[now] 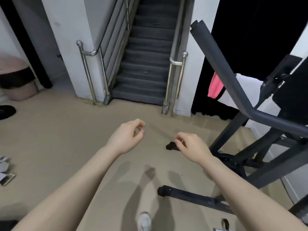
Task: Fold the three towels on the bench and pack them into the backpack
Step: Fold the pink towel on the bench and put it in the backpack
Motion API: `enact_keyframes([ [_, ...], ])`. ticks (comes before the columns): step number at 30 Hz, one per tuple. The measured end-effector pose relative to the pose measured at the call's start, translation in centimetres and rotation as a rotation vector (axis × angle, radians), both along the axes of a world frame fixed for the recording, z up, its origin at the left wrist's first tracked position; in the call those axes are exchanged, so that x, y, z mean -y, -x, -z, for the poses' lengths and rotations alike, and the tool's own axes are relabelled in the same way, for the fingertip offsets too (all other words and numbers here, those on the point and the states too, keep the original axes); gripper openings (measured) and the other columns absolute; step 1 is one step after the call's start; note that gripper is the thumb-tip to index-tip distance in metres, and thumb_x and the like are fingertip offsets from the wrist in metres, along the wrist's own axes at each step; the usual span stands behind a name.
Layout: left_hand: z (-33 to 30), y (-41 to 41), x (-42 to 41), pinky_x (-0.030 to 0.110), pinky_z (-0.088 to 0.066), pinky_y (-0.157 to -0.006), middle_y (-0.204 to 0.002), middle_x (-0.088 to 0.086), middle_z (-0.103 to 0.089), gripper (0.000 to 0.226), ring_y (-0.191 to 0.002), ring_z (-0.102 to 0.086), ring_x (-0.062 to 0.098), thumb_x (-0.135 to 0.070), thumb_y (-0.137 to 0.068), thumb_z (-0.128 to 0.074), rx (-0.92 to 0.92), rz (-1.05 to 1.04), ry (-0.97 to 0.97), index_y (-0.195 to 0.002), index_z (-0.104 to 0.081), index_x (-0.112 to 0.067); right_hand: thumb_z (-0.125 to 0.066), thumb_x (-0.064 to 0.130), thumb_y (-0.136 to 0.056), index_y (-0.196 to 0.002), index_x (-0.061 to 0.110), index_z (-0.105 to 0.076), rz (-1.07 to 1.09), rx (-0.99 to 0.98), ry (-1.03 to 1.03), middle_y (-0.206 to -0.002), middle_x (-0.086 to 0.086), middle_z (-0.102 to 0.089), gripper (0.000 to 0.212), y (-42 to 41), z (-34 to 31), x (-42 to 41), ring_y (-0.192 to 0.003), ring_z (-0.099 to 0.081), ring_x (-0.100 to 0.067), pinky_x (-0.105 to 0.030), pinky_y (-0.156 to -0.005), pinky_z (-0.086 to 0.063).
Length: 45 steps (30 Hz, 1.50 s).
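- Head view: both bare forearms reach forward over the beige carpet [66,130], hands apart with open floor between them.
- Left hand [126,137] sits at about 11 o'clock from frame centre, its fingers [139,125] loosely curled, thumb near forefinger, holding nothing.
- Right hand [191,145] sits at about 2 o'clock, its fingers loosely curled and empty; a small dark object [171,145] lies on the carpet just beyond its knuckles.
- Grey staircase [146,64] rises at 12 o'clock between two steel handrails [86,69], whose posts meet the carpet edge.
- Dark metal exercise frame [241,100] fills 3 o'clock; its base bar [191,195] juts into the floor at 5 o'clock.
- White cloth [246,87] with a pink cloth [215,87] beside it hangs behind that frame at 2 o'clock; whether these are the towels I cannot tell.
- Pink stool [18,80] stands at 9 o'clock; a white shoe [145,221] shows at 6 o'clock.
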<state>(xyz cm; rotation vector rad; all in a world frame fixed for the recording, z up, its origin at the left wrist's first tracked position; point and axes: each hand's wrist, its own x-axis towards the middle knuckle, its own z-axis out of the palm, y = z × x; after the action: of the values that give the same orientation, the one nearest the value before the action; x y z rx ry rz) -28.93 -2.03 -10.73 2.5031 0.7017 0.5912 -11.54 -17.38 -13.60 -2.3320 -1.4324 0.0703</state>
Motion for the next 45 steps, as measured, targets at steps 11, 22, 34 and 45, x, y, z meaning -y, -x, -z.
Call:
enact_keyframes([
  [11,-1.7,-20.6,-22.9,0.024,-0.039,-0.068,-0.097,-0.006,-0.055,0.02,-0.071,-0.049,0.011,-0.019,-0.091,-0.049,-0.041,0.215,-0.056,-0.109,-0.056,-0.014,-0.047,0.027,-0.093,-0.093,0.01,-0.065,0.187,-0.09,0.039,-0.095,-0.005,-0.068,0.024,-19.8,-1.7,-21.7,-0.089,-0.061,-0.022,-0.036,-0.076,-0.05],
  [22,-1.4,-45.0,-40.7,0.027,-0.039,-0.067,-0.095,-0.011,-0.049,0.024,-0.079,-0.05,0.015,-0.022,-0.093,-0.042,-0.038,0.485,-0.167,-0.114,-0.053,-0.018,-0.046,0.013,-0.093,-0.091,-0.003,-0.065,0.681,-0.165,-0.114,-0.091,-0.016,-0.068,0.025,-37.9,0.2,-33.6,-0.084,-0.06,-0.029,-0.035,-0.074,-0.047],
  [34,-1.6,-70.6,-46.6,0.03,-0.044,-0.069,-0.081,-0.009,-0.056,0.017,-0.068,-0.05,0.01,-0.019,-0.092,-0.045,-0.026,0.891,-0.123,-0.099,-0.061,-0.019,-0.034,0.019,-0.099,-0.13,0.001,-0.043,1.235,-0.127,-0.411,-0.134,-0.016,-0.047,0.037,-56.3,-4.0,-36.6,-0.119,-0.046,-0.029,-0.034,-0.092,-0.036],
  [45,0.1,-81.3,-43.0,0.026,-0.046,-0.066,-0.079,-0.012,-0.056,0.013,-0.061,-0.05,0.003,-0.017,-0.09,-0.051,-0.091,1.071,-0.061,-0.094,-0.062,-0.02,-0.042,0.0,-0.081,-0.121,0.002,-0.048,1.346,-0.105,-0.455,-0.11,-0.013,-0.059,0.04,-68.4,-2.2,-32.8,-0.096,-0.056,-0.03,-0.03,-0.071,-0.039],
])
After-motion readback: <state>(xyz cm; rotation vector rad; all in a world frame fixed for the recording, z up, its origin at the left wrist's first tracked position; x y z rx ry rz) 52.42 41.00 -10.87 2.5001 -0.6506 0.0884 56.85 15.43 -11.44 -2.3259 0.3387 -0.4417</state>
